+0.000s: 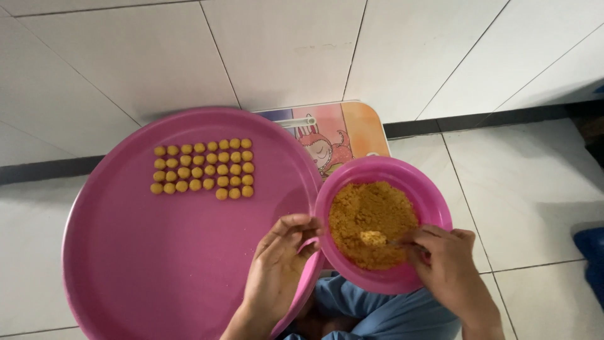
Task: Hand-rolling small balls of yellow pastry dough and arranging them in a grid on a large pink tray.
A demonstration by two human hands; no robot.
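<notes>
Crumbly orange-brown filling [372,220] looks soft and light — best lifted by spoon [377,238], which the right hand [448,267] fingers pinch; left hand [280,261] fingers curl around the pink bowl [434,195] rim.

The big pink tray [157,252] is running off the bottom edge and covering most of the small illustrated worktop [352,129]. The right hand [450,271] is hiding the spoon's handle [393,242]; both forearms are getting cut off below. A blue thing [591,252] is slipping out at the right edge, unidentifiable.
</notes>
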